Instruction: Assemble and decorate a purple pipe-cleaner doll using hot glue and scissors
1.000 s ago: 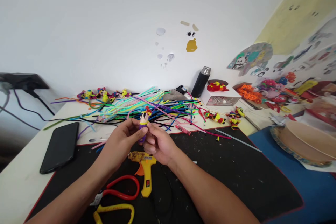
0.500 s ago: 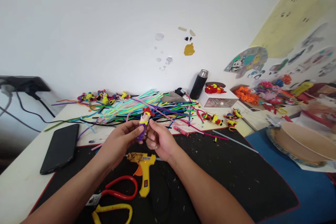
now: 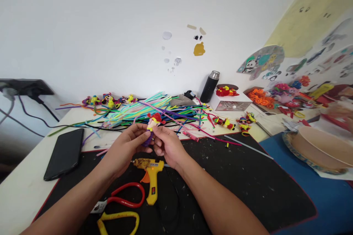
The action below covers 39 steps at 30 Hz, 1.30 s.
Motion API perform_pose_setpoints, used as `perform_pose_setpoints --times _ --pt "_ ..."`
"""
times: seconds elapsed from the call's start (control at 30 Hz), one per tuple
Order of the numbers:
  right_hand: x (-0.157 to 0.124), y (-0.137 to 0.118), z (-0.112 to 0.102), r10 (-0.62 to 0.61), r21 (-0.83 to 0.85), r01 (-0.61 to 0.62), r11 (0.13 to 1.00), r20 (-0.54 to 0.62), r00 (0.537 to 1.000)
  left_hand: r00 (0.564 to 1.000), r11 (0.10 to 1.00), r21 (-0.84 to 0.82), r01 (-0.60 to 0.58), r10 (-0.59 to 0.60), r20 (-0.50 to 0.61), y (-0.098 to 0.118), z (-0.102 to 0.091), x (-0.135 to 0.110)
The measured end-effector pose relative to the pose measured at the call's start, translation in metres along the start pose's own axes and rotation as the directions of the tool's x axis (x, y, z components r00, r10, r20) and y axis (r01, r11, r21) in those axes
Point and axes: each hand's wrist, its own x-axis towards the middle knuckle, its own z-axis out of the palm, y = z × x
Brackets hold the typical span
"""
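Between my two hands stands a small pipe-cleaner doll point(image 3: 153, 120) with a red and yellow hat, a pale face, a yellow collar and a purple body. My left hand point(image 3: 134, 140) pinches its body from the left, thumb in front. On the other side my right hand point(image 3: 168, 144) has thumb and fingers closed at the doll's right edge; its lower fingers are curled. Just below lies a yellow hot glue gun point(image 3: 152, 180) with an orange trigger, on the black mat point(image 3: 237, 180). Scissors with red handles point(image 3: 128, 194) and a yellow-handled tool point(image 3: 118, 217) lie nearer to me.
Loose pipe cleaners point(image 3: 154, 108) are heaped along the back. A black phone point(image 3: 64, 153) lies at left. A black flask point(image 3: 210, 86) and a white box point(image 3: 231, 102) stand by the wall. Finished dolls point(image 3: 244, 125) lie at right, near a round bowl point(image 3: 325, 147).
The doll has turned a little, so its hat and face now show more fully toward me. Both hands keep hold in nearly the same place. The view has shifted slightly.
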Motion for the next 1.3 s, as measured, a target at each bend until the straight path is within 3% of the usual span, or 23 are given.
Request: perform_pose_setpoints --times 0.37,1.3 --pt "-0.0019 -0.0001 0.0019 -0.015 -0.033 0.016 0.999 0.015 1.0 0.999 1.0 -0.007 -0.016 0.016 0.036 -0.0041 -0.0005 -0.0005" --pt "-0.0046 0.0033 0.0069 -0.088 -0.025 0.088 0.996 -0.006 0.996 1.0 0.983 -0.18 -0.014 0.01 -0.022 -0.0071 0.0067 -0.0019"
